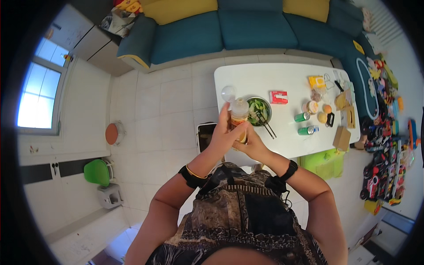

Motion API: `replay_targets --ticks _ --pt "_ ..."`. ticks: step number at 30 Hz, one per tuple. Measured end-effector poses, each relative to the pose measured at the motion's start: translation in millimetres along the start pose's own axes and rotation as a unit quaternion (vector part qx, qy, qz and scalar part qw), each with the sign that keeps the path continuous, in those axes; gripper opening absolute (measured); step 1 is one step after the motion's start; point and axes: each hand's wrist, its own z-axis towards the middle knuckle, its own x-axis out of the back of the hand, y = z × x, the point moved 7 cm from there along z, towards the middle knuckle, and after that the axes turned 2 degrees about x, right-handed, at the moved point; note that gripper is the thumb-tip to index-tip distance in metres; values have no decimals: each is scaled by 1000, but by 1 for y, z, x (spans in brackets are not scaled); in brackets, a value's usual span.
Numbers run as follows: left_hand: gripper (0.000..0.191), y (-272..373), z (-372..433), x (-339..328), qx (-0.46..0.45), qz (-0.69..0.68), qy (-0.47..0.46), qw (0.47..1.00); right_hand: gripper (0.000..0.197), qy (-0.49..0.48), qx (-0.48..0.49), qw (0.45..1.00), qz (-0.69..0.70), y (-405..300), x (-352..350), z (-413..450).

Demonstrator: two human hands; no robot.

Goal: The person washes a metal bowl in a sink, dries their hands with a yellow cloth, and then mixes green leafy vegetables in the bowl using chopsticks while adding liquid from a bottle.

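Both my hands are closed round a clear bottle [239,111] with a red label, held above the left edge of the white table [281,74]. My left hand [225,127] grips its left side, and my right hand [250,139] wraps its lower right side. Just right of the bottle stands a metal bowl [270,114] of green leafy vegetables [257,108], with dark chopsticks [270,130] leaning over its rim. Behind the bottle lies a clear round lid or dish [228,94]. Farther right is a red and white packet [278,97].
Green cans [302,117], a jar [310,107], round fruits [322,117], a yellow packet [316,81] and a cardboard box [341,138] occupy the table's right part. A dark bin [205,135] stands at its left end. A blue sofa [258,29] runs behind.
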Motion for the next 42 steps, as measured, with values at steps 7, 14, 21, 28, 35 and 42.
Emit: replay_targets --ticks 7,14,21,28,35,42 --pt "43 -96 6 29 137 108 -54 983 56 -51 -161 943 286 82 -17 -18" --pt "45 -205 6 40 291 235 -80 924 36 -33 -248 968 -23 190 14 -43" --pt "60 -278 42 49 365 471 -108 795 27 106 -225 966 -67 259 100 -98" --pt "58 -313 67 56 379 465 -101 794 31 289 -141 901 -291 237 163 -106" --pt "53 -327 61 76 400 430 -61 807 65 214 -283 895 -272 331 209 -118" --pt "45 -331 56 71 408 399 -44 820 63 -42 -82 913 -396 333 175 -72"
